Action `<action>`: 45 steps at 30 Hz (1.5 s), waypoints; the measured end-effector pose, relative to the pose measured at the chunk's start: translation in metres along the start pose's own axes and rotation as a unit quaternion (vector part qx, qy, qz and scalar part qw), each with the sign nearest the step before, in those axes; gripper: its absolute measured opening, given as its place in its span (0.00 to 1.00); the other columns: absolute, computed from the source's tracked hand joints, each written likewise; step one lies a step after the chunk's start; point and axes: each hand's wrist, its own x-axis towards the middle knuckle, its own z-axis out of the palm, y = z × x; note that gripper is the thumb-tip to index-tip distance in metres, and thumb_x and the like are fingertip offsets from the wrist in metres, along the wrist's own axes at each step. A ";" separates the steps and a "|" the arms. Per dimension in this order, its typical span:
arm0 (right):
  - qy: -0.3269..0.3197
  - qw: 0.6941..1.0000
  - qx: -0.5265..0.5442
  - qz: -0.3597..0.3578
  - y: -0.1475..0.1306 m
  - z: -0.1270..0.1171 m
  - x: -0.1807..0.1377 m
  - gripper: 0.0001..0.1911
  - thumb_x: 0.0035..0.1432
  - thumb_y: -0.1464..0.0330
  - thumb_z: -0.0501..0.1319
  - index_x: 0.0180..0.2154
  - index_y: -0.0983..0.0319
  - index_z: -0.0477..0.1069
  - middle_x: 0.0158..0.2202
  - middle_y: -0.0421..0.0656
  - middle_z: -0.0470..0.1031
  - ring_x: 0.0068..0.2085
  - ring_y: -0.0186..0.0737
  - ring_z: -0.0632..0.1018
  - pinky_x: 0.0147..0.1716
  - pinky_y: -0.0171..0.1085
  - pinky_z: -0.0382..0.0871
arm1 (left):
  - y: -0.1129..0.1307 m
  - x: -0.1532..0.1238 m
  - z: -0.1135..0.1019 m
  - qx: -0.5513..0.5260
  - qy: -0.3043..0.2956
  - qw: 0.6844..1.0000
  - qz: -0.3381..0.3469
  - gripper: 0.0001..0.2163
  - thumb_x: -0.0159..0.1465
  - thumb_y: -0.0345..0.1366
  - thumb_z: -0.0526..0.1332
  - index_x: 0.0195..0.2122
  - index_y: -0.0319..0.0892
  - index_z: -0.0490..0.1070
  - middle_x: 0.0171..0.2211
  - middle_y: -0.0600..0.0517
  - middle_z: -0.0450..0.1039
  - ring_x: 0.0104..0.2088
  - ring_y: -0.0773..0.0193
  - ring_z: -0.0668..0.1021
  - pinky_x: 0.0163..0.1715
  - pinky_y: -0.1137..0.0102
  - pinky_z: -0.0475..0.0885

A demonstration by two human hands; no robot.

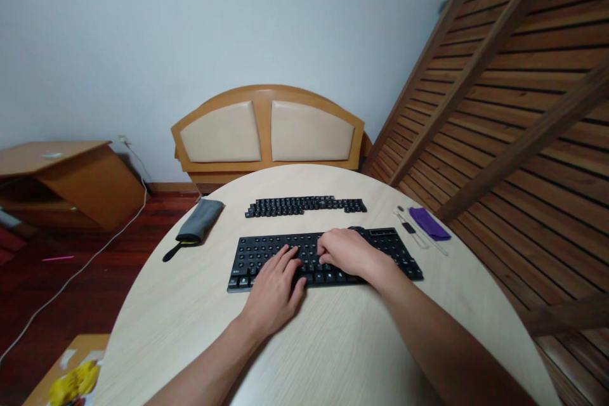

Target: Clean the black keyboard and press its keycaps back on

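Observation:
A black keyboard lies in the middle of the round table, with many key positions showing bare, capless spots. My left hand rests on its left-centre part, fingers spread and lying over the keys. Over the middle of the keyboard my right hand is closed, its fingers curled down toward the board. Whatever its fingertips hold, if anything, is hidden. Behind the keyboard, loose black keycaps stand in several neat rows.
A grey folded cloth or pouch with a black strap lies at the table's left. At the right are a wire keycap puller, a thin rod and a purple cloth. A wooden slatted frame leans beyond the right edge.

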 end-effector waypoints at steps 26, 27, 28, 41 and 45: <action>-0.016 1.000 0.000 0.022 -0.001 -0.003 0.003 0.05 0.56 0.69 0.67 0.35 0.59 0.82 0.38 0.47 0.83 0.42 0.48 0.82 0.34 0.35 0.65 | -0.002 0.000 -0.002 0.009 0.003 1.000 -0.007 0.13 0.70 0.39 0.56 0.52 0.42 0.69 0.62 0.44 0.68 0.65 0.52 0.66 0.62 0.52 0.66; -0.020 0.999 -0.001 0.028 0.001 -0.004 0.003 0.05 0.55 0.70 0.67 0.35 0.59 0.82 0.37 0.47 0.83 0.42 0.48 0.82 0.33 0.34 0.65 | -0.003 0.000 -0.002 0.017 0.005 1.000 -0.014 0.14 0.70 0.39 0.56 0.53 0.41 0.68 0.62 0.44 0.68 0.65 0.51 0.66 0.63 0.52 0.65; -0.025 0.999 -0.001 0.034 0.002 -0.004 0.003 0.05 0.54 0.70 0.68 0.35 0.59 0.81 0.37 0.47 0.83 0.42 0.47 0.82 0.33 0.34 0.65 | -0.003 0.000 -0.002 0.026 0.009 0.999 -0.023 0.15 0.70 0.40 0.55 0.55 0.41 0.68 0.62 0.44 0.67 0.65 0.51 0.66 0.63 0.51 0.64; 0.113 0.991 0.050 0.043 0.026 0.012 0.050 0.16 0.64 0.64 0.58 0.51 0.58 0.75 0.45 0.45 0.82 0.48 0.44 0.79 0.45 0.36 0.67 | -0.006 0.003 0.002 0.063 0.012 0.997 -0.047 0.20 0.70 0.40 0.54 0.60 0.38 0.66 0.64 0.41 0.64 0.65 0.47 0.65 0.62 0.49 0.63; 0.129 0.988 0.038 0.074 0.026 0.020 0.083 0.20 0.64 0.66 0.58 0.57 0.59 0.69 0.51 0.48 0.79 0.51 0.47 0.78 0.48 0.39 0.68 | -0.008 0.003 0.003 0.056 0.018 0.997 -0.045 0.19 0.69 0.39 0.54 0.60 0.39 0.66 0.64 0.41 0.65 0.65 0.47 0.65 0.62 0.49 0.63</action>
